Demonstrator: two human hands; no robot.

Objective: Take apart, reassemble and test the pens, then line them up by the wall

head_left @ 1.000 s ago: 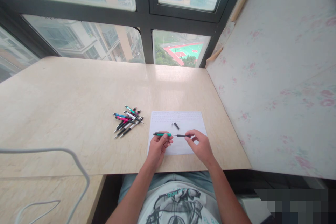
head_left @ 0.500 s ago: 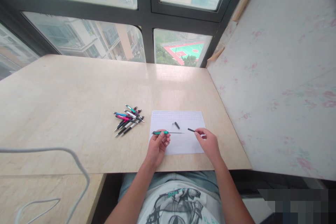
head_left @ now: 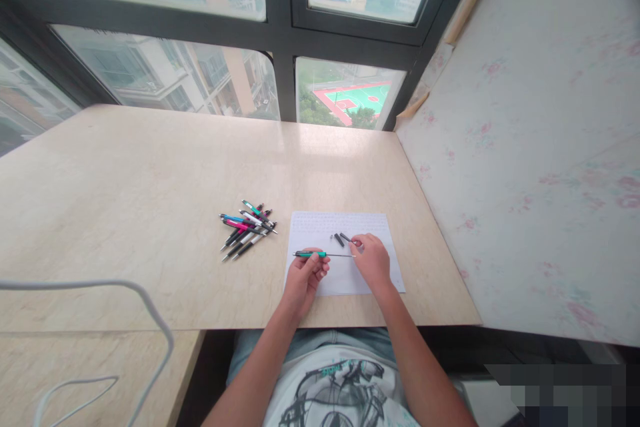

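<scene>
My left hand [head_left: 302, 282] is closed around the green barrel of a disassembled ballpoint pen [head_left: 316, 254], held level over the sheet of paper [head_left: 343, 282]. A thin refill [head_left: 340, 255] sticks out of the barrel toward the right. Fingers of my right hand [head_left: 373, 261] pinch one end of a slim black pen barrel piece [head_left: 345, 237], just above or on the paper; I cannot tell whether it touches. Close beside that piece lies a short black rubber grip [head_left: 339, 240]. A tiny pen tip [head_left: 331, 237] rests left of the grip.
A pile of several pens [head_left: 249, 230] lies on the table [head_left: 165, 213] left of the paper. A pale cable [head_left: 145, 300] loops across the lower left. The window frame [head_left: 285, 67] borders the table's far edge, and a floral wall [head_left: 525, 167] stands at the right.
My right hand has moved left and slightly away from me, bringing the black barrel piece beside the rubber grip. The paper has turned a little. My left hand keeps its hold.
</scene>
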